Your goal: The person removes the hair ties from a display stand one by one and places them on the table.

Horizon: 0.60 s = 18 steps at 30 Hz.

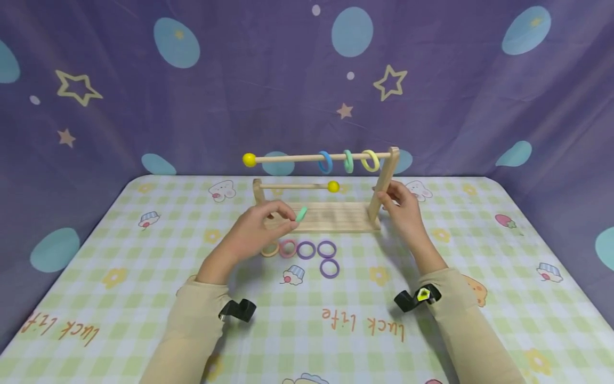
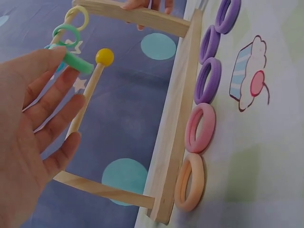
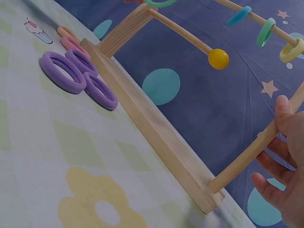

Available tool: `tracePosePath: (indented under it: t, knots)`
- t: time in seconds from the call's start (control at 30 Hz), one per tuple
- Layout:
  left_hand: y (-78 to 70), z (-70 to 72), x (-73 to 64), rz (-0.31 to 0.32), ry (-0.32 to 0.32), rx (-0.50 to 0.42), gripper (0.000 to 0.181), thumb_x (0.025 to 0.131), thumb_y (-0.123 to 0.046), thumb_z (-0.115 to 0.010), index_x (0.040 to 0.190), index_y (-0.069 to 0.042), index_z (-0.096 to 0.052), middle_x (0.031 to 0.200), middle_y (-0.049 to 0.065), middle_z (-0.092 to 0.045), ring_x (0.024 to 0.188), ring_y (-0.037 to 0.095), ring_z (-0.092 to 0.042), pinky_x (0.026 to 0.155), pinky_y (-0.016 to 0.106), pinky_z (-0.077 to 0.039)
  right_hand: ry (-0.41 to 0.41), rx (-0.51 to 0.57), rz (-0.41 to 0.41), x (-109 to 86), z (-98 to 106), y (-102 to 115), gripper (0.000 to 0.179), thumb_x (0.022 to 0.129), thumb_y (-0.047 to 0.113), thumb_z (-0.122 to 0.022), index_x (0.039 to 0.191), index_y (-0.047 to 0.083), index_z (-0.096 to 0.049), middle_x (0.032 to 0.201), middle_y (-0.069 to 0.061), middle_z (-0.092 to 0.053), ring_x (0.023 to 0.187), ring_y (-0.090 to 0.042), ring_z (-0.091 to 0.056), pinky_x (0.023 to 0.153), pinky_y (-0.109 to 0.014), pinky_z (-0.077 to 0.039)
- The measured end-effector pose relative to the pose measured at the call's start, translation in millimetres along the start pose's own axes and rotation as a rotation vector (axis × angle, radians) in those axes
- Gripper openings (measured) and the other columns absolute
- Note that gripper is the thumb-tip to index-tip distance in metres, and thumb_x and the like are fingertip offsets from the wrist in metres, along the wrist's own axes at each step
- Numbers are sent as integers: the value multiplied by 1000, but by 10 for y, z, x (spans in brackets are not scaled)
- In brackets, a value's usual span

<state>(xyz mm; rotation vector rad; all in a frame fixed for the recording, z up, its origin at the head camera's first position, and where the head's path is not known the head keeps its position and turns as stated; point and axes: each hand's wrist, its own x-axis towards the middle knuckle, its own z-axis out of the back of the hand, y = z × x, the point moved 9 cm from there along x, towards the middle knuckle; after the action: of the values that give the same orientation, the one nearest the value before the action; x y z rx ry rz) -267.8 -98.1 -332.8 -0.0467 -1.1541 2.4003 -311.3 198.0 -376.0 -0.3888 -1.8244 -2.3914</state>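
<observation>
My left hand point(image 1: 254, 226) pinches a mint-green hair tie point(image 1: 301, 214) between thumb and index finger, its other fingers spread in the left wrist view. It hovers before the lower rod point(image 1: 297, 186) of a wooden stand point(image 1: 336, 218), short of that rod's yellow ball end point(image 1: 333, 186). My right hand point(image 1: 406, 210) grips the stand's right upright point(image 1: 385, 184), thumb in front and fingers behind. On the upper rod point(image 1: 288, 158) hang a blue hair tie point(image 1: 330, 161), a green one point(image 1: 351, 161) and a yellow one point(image 1: 371, 169).
In front of the stand lie an orange hair tie point(image 1: 269, 256), a pink one point(image 1: 288, 257) and three purple ones point(image 1: 329, 277). A checked cloth point(image 1: 360, 346) covers the table. Behind it hangs a purple curtain point(image 1: 288, 106). The upper rod ends in a yellow ball point(image 1: 249, 160) at left.
</observation>
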Motion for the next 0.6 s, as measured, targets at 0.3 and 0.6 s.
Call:
tracePosePath:
  t: [0.3, 0.6]
  knots:
    - [-6, -80, 5, -2, 60, 15, 5, 92, -24, -72, 96, -21, -70, 104, -6, -68, 106, 24, -61, 101, 44, -42, -6, -9, -16, 8, 2, -5, 41, 99, 16, -60, 134, -5, -53, 129, -21, -62, 108, -12, -58, 86, -25, -51]
    - [23, -224, -8, -47, 147, 5, 5, 91, -19, -74, 95, -17, -72, 98, -10, -68, 99, 17, -62, 100, 47, -43, -2, 0, -3, 15, -3, -22, 42, 99, 17, -60, 134, -6, -52, 129, -22, -62, 107, -11, -57, 83, -24, -51]
